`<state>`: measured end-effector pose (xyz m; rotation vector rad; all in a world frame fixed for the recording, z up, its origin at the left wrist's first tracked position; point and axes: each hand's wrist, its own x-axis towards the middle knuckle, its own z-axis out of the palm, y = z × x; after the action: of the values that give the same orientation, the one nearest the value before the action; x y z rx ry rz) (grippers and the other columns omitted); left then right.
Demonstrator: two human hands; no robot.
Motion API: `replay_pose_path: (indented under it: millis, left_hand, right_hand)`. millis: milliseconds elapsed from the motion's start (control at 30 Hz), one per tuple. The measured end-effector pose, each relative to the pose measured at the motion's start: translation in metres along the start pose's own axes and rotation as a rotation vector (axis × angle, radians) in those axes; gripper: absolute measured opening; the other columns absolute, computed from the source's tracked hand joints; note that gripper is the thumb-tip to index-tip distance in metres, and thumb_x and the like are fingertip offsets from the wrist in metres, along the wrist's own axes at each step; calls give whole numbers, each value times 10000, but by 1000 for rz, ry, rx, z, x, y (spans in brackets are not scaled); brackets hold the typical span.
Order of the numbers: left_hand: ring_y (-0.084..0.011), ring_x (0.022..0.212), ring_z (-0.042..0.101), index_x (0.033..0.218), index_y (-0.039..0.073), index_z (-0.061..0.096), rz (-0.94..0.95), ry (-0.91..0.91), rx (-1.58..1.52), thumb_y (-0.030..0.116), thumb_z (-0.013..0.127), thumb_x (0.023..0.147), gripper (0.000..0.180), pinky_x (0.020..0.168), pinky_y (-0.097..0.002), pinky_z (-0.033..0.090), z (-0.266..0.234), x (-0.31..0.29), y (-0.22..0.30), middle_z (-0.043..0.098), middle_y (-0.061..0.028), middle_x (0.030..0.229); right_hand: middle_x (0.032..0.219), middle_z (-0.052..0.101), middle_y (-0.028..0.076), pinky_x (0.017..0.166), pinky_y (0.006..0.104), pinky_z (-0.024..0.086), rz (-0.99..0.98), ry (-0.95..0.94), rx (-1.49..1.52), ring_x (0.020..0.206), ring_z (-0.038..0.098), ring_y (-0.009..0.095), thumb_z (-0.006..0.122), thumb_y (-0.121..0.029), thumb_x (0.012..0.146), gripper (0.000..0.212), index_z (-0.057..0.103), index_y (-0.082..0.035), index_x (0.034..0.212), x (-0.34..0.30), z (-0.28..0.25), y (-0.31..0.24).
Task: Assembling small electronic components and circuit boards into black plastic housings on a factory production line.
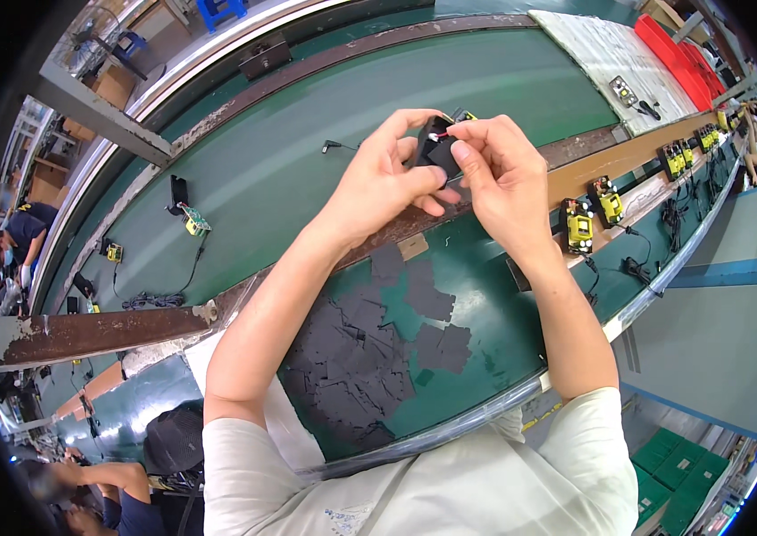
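Note:
Over the bench, my left hand is closed around a small open black plastic case. A white connector and red wire show inside it. My right hand meets it from the other side, thumb and forefinger pinched on what looks like a thin black sheet at the case's opening. A green-yellow part shows behind the fingertips, mostly hidden. Below my forearms, many loose black cut sheets lie heaped on the green bench top, with smaller stacks beside the heap.
A green conveyor belt runs beyond the bench, carrying a circuit board with a cable. At right, yellow-and-black boards line a wooden strip, cords trailing. A red tray stands far right. Another person sits at lower left.

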<state>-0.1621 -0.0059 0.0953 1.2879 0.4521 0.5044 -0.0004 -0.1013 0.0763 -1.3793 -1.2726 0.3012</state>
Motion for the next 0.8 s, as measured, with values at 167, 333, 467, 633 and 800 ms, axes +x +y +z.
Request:
replay_pose_path:
  millis: [167,333,467,633,800]
  left_hand:
    - [-197,872,780,1515,10,479,28,14,89,124,689,1068,506,648,-259,624,4,0,-5,716,-159,1193]
    - [-156,762,748,1442,17,546,129,138,189,195,668,1102,403,541,-236,548,-2,3,-8,744,-140,1088]
    - [-132,702,721,1396,32,581,144,139,158,184,654,1109,333,500,-223,493,-5,2,-1,755,-127,1024]
    - [-112,707,708,1359,55,612,160,118,180,173,649,1111,277,516,-221,492,-11,4,0,758,-105,1007]
    - [-161,767,739,1269,56,671,302,305,600,98,696,1064,211,603,-279,560,-11,3,-7,768,-100,1008]
  right_hand:
    - [1007,639,39,696,240,527,-57,1,-24,766,627,96,662,25,1032,186,759,-4,1188,-4,6,-10]
    - [1059,640,51,818,287,561,-313,136,-152,884,659,140,642,-11,1056,212,763,-17,1230,1,4,-13]
    - [1172,607,120,830,340,577,-188,218,-44,946,681,209,703,-118,1048,217,748,-11,1231,8,3,-2]
    - [1110,660,67,865,298,546,302,-24,473,963,654,172,726,-231,1060,289,759,-4,1237,5,4,6]
    - [1048,670,50,768,281,503,-103,57,-152,884,609,121,753,-314,1053,363,756,17,1202,3,1,3]
